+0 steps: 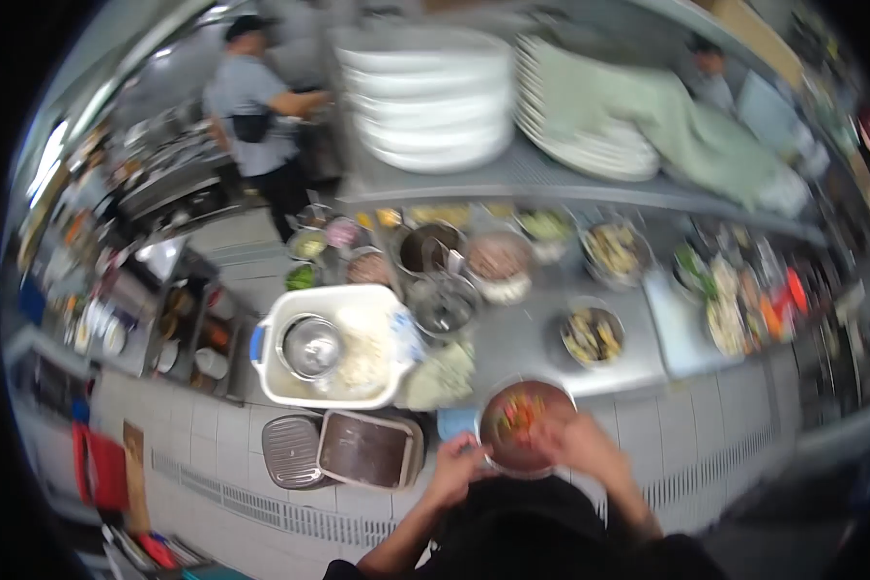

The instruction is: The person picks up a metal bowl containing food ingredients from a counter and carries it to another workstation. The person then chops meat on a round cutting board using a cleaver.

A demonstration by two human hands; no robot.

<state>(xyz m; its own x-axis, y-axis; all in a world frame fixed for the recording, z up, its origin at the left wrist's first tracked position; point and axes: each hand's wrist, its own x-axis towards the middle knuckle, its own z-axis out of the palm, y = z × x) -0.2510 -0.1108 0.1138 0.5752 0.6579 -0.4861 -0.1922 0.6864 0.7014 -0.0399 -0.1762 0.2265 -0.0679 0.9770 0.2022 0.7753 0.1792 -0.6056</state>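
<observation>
Reddish-brown round bowl (505, 462), red and green pieces (518, 414) inside

A pale tiled floor (232, 454) borders the steel counter (512, 338).

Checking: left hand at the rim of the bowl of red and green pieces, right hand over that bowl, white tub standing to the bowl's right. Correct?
One error: in the head view the white tub stands left of the bowl, not right. The left hand at the bowl's rim and the right hand over it hold true.
</observation>
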